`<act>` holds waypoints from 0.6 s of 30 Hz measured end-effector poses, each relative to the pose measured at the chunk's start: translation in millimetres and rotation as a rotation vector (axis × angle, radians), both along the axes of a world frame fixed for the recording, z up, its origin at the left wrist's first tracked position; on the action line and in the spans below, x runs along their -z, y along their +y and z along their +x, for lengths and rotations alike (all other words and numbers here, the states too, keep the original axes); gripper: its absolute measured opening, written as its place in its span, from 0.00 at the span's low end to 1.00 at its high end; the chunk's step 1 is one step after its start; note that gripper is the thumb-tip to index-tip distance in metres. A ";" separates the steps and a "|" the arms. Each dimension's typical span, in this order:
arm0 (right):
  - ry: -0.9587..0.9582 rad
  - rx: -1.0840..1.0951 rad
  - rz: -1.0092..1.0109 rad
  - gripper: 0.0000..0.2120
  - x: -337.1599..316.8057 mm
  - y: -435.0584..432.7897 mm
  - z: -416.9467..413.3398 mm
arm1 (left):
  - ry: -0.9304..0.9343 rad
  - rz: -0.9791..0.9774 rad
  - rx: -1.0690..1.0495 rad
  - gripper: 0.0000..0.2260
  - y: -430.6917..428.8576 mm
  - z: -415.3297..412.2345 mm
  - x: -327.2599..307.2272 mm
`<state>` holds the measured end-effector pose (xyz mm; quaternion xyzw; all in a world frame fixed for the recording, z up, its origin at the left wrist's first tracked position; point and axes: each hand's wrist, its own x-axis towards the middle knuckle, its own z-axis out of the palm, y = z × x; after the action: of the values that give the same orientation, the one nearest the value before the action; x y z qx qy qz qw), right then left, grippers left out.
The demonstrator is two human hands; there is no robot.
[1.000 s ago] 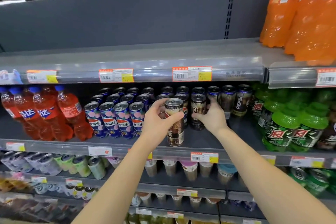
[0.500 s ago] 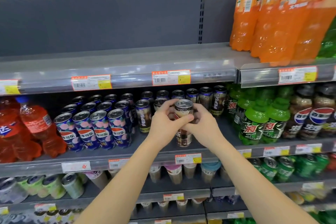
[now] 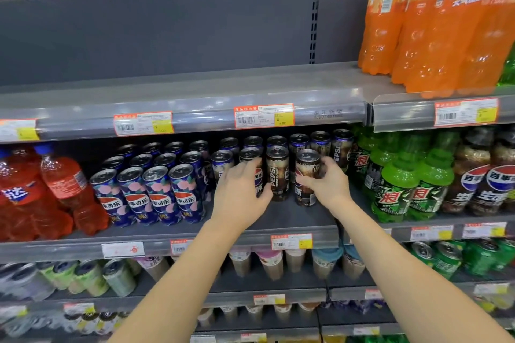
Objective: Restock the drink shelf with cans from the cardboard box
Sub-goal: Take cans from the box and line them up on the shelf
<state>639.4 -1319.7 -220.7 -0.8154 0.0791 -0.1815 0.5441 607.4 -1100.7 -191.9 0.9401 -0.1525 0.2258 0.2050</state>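
Note:
Dark Pepsi Zero Sugar cans stand in rows on the grey middle shelf (image 3: 292,217). My left hand (image 3: 239,195) wraps round a front-row black Pepsi can (image 3: 257,175), fingers on its left side and thumb low on its right. My right hand (image 3: 327,186) grips another front-row Pepsi can (image 3: 306,172) from the right. Between them a third can (image 3: 277,172) stands upright and untouched. Both held cans rest on the shelf. The cardboard box is out of view.
Blue peach Pepsi cans (image 3: 156,195) stand to the left, red bottles (image 3: 55,189) beyond them. Green bottles (image 3: 401,189) crowd the right side. Orange bottles (image 3: 434,22) sit on the upper shelf (image 3: 195,92). Bare shelf lies in front of the dark cans. Lower shelves hold cups and cans.
Both hands held one can at the shelf front half a second ago. Now they have parted, each on a separate front-row can, with one can standing between them.

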 end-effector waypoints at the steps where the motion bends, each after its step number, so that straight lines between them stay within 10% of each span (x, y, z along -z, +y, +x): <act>1: 0.000 0.000 -0.020 0.34 -0.8 -1.1 2.1 | -0.005 0.012 -0.007 0.27 0.0 -0.7 1.5; 18: 0.052 0.007 -0.131 0.36 3.4 -4.7 18.3 | 0.052 0.054 -0.111 0.25 -2.3 -10.2 15.9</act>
<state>657.7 -1324.4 -224.1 -0.8533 0.0837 -0.1671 0.4868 597.2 -1103.0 -207.7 0.9578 -0.1011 0.2083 0.1705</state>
